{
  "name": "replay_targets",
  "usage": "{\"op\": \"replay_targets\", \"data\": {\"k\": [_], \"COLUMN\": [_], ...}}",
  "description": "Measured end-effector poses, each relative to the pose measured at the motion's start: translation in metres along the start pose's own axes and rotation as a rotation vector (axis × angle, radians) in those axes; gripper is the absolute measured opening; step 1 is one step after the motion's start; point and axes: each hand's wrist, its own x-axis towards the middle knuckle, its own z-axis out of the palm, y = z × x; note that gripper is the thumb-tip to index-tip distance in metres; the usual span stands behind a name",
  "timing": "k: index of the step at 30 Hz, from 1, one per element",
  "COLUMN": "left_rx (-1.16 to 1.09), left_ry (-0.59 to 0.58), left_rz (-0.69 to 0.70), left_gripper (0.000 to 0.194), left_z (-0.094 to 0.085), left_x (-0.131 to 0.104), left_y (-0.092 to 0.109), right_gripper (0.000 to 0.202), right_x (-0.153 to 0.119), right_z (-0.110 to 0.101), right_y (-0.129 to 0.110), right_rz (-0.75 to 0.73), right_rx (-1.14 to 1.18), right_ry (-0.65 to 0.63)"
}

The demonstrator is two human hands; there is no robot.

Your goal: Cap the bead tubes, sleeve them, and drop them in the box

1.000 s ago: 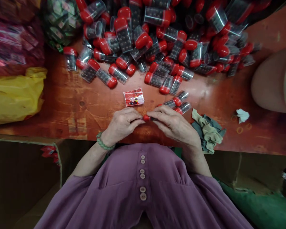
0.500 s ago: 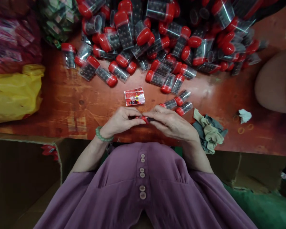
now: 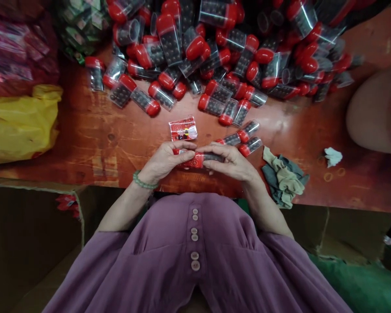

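Between my hands lies a clear tube point(image 3: 214, 157) of small dark balls, held sideways at the front of the table. A red printed sleeve point(image 3: 196, 161) covers its left part. My left hand point(image 3: 166, 160) is closed on the left end, thumb over the sleeve and fingers along the far side. My right hand point(image 3: 232, 161) grips the dark right end with its fingers. Just beyond the left fingers, a flat red printed sleeve point(image 3: 183, 129) lies on the table. Several red-capped tubes point(image 3: 250, 147) rest beyond the right hand.
A large heap of red-capped tubes point(image 3: 171, 41) covers the back of the wooden table point(image 3: 111, 148). Crumpled cloths point(image 3: 285, 178) lie at right, near a white wad point(image 3: 333, 157) and a pale bucket point(image 3: 374, 113). A yellow bag point(image 3: 19, 124) sits left, above an open cardboard box point(image 3: 81, 217).
The tube and its red sleeve show much more between my hands now. My hands have moved slightly apart, and the right hand has turned around the tube's end.
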Motion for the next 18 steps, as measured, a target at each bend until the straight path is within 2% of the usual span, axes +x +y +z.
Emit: {"op": "replay_targets", "data": {"k": [2, 5, 9, 11, 15, 18], "left_rx": [-0.122, -0.180, -0.177, -0.174, -0.188, -0.241], "left_ry": [-0.029, -0.060, 0.045, 0.091, 0.171, 0.183], "left_rz": [-0.031, -0.056, -0.078, -0.069, -0.035, -0.010], "left_gripper": [0.056, 0.053, 0.042, 0.040, 0.037, 0.039], "left_z": [0.000, 0.004, 0.012, 0.016, 0.017, 0.015], "left_x": [-0.005, -0.013, -0.016, -0.016, -0.014, -0.014], "left_y": [-0.004, -0.010, -0.017, -0.019, -0.019, -0.019], "right_gripper": [0.035, 0.038, 0.038, 0.036, 0.031, 0.032], "right_x": [-0.001, -0.003, -0.006, -0.007, -0.008, -0.008], "right_z": [0.003, 0.009, 0.016, 0.020, 0.035, 0.044], "right_y": [0.006, 0.013, 0.018, 0.017, 0.016, 0.019], "right_rz": [0.074, 0.127, 0.140, 0.093, -0.140, -0.185], "right_rx": [0.177, 0.283, 0.289, 0.205, -0.195, -0.226], "right_ry": [0.035, 0.071, 0.088, 0.121, 0.303, 0.357]}}
